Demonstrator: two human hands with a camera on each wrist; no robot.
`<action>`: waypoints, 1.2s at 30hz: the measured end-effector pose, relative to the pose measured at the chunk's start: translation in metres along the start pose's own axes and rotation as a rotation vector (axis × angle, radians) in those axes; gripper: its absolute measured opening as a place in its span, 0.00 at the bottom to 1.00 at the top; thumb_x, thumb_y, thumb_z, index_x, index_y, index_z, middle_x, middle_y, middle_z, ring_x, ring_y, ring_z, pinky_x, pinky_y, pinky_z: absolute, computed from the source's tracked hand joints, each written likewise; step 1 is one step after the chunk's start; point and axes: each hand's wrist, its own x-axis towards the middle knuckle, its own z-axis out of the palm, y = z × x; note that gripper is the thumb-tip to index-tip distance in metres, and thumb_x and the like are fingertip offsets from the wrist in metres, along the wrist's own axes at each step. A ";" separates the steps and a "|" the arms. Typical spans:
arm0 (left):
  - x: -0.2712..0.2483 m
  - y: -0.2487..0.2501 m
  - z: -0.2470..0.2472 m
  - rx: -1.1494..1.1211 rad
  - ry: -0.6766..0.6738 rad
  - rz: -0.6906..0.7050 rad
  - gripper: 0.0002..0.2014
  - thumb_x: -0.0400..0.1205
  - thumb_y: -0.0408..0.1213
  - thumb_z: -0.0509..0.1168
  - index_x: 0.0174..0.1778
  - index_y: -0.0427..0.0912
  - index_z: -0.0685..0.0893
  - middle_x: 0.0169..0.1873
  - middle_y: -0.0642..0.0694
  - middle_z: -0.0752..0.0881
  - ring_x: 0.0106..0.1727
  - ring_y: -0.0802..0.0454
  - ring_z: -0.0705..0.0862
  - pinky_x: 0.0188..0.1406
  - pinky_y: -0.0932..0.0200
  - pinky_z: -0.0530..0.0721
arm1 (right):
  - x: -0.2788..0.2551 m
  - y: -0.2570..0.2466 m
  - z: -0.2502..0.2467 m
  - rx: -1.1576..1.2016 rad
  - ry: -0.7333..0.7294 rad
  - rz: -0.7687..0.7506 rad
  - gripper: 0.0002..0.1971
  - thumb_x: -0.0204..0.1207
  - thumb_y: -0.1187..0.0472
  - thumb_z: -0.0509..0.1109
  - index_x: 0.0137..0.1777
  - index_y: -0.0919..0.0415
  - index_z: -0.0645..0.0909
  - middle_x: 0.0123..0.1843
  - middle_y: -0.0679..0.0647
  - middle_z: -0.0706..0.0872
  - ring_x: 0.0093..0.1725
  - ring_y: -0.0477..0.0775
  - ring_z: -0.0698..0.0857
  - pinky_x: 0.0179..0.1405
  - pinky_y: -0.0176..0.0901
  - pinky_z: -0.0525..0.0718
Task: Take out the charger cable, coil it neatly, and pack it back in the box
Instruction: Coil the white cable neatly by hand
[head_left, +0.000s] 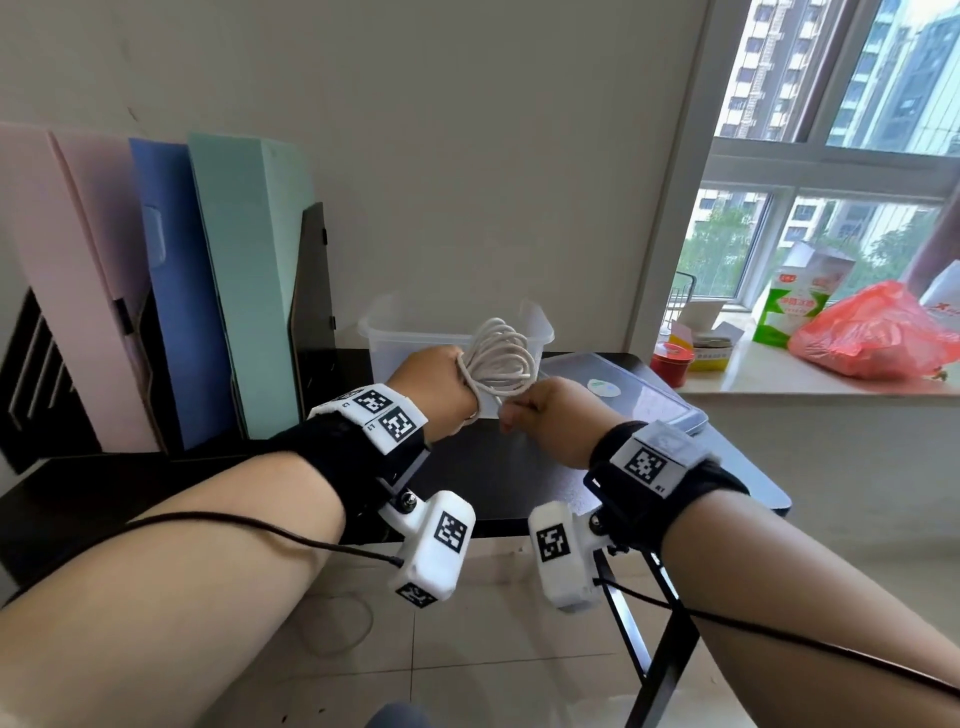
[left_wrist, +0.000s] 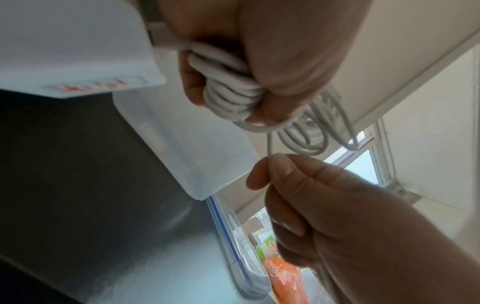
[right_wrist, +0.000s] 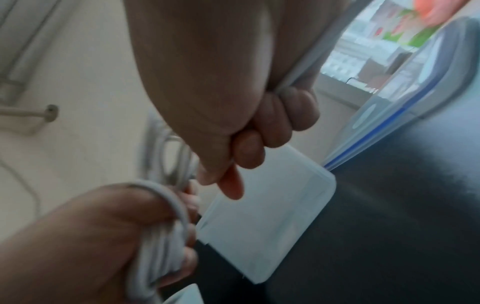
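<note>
Coiling stage, late. The white cable (head_left: 500, 358) was held clear of the bench (head_left: 519, 467), gathered into a bundle of loops. The left hand (head_left: 435, 387) was clenched round one side of the bundle, the loops fanning upward from the fist. The right hand (head_left: 550, 415) was curled, its thumb and forefinger pinching the short free tail just below the bundle. The cable was thus already out and nearly wound; tucking in the tail and putting the coil away were judged to remain. The clear plastic box (head_left: 384, 332) stood open directly behind the hands, against the wall (head_left: 467, 156); it appeared empty, though its pale walls made this uncertain. Its lid (head_left: 639, 395) lay flat to the right on the bench. Upright folders (head_left: 171, 291) stood to the left of the box, and the bench's front edge ran below the wrists. Open room lay above the box for lowering the coil.
</note>
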 end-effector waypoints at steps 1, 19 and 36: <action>0.003 -0.002 0.000 0.022 0.009 -0.037 0.02 0.72 0.29 0.62 0.38 0.37 0.79 0.34 0.38 0.84 0.39 0.37 0.84 0.34 0.57 0.76 | -0.001 -0.006 0.000 -0.081 -0.035 -0.022 0.11 0.80 0.58 0.61 0.41 0.58 0.83 0.42 0.56 0.83 0.43 0.54 0.78 0.45 0.42 0.74; -0.016 0.009 -0.006 0.467 -0.136 0.299 0.11 0.78 0.32 0.59 0.56 0.42 0.75 0.51 0.41 0.82 0.54 0.36 0.84 0.46 0.53 0.75 | 0.010 -0.024 -0.051 -0.135 0.179 -0.170 0.06 0.71 0.53 0.73 0.36 0.51 0.80 0.29 0.45 0.76 0.31 0.48 0.75 0.36 0.39 0.74; 0.006 -0.004 -0.014 0.032 0.118 -0.195 0.28 0.78 0.33 0.60 0.73 0.33 0.59 0.63 0.32 0.80 0.61 0.34 0.81 0.57 0.48 0.79 | -0.003 -0.038 -0.006 -0.288 0.018 -0.112 0.14 0.82 0.59 0.57 0.53 0.63 0.83 0.44 0.55 0.82 0.47 0.58 0.83 0.42 0.43 0.73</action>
